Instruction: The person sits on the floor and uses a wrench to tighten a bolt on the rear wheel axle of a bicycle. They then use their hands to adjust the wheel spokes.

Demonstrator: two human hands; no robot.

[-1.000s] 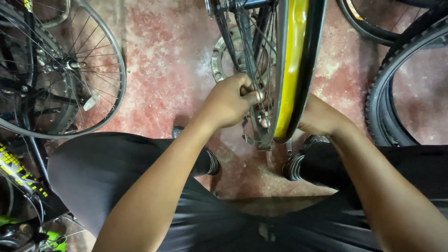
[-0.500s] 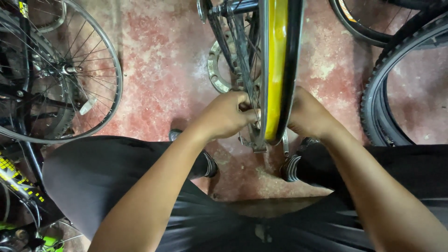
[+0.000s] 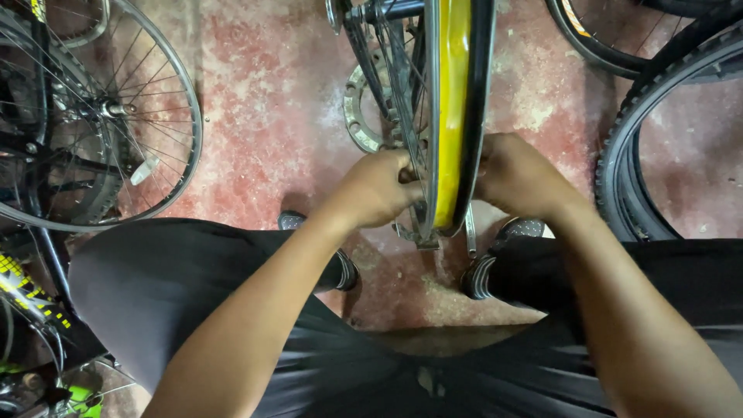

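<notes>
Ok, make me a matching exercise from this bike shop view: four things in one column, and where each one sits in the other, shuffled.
Things:
1. yellow wheel rim
2. left hand
3. spoked wheel
4. knobby black tyre

Places:
A. far right, on the red floor
B. far left, by the black bike frame
C. upright in the middle, between both hands
D. on the spoke side of the yellow rim

Pairs: 1-C, 2-D, 3-B, 4-A

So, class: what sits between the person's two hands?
The head view shows a yellow wheel rim standing edge-on between the left hand and the right hand, each pressed against one side.
</notes>
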